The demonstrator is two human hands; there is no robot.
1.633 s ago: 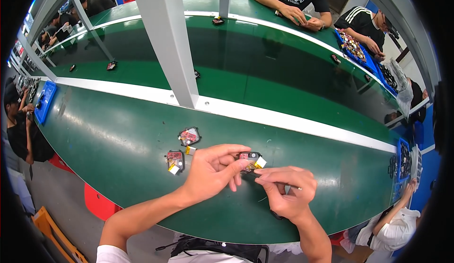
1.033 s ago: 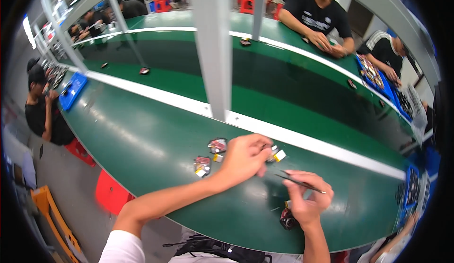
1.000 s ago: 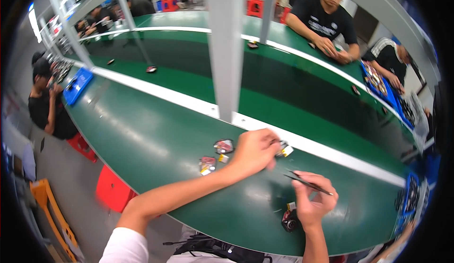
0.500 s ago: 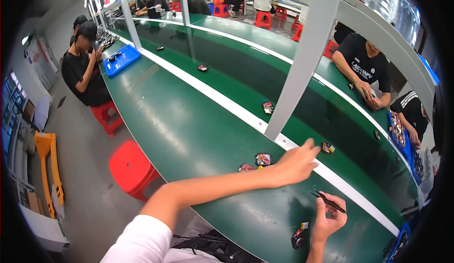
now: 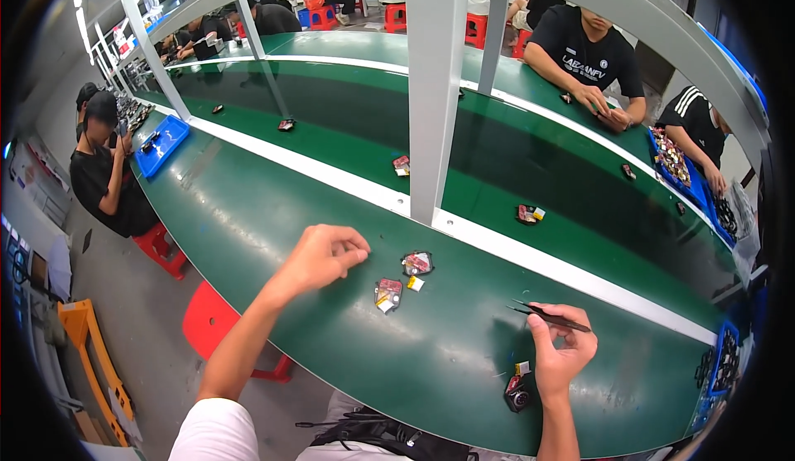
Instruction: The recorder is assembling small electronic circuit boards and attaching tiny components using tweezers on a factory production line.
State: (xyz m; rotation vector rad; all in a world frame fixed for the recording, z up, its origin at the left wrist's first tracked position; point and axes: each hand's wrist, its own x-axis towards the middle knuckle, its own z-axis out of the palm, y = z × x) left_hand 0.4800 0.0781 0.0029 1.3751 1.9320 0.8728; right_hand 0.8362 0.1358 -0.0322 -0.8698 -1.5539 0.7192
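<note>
My left hand [image 5: 319, 255] hovers over the green table, its fingers loosely bent and apart with nothing visible in them. Just right of it lie two small electronic assemblies: a red-and-black one with a clear face [image 5: 417, 263], and a nearer one [image 5: 387, 294] with a yellow-and-white piece on it. A second yellow-and-white piece [image 5: 416, 283] sits between them. My right hand [image 5: 565, 347] grips black tweezers [image 5: 563, 319], whose thin tips point left above the table. Beside my right wrist rests a black camera-like module [image 5: 517, 396] with a round lens, and a yellow-and-white piece [image 5: 522, 368] adjoins it.
A grey upright post [image 5: 431, 96] stands at the white rail [image 5: 331, 175] bordering the green belt. Several assemblies lie on the belt, one of them [image 5: 530, 213] ahead of my right hand. Blue trays [image 5: 163, 148] stand far left and at right. Co-workers sit across and leftward; a red stool [image 5: 207, 316] is left.
My left hand has drawn back from over the belt's edge to the left of the two assemblies. My right hand still holds the tweezers. The view has swung to the right.
</note>
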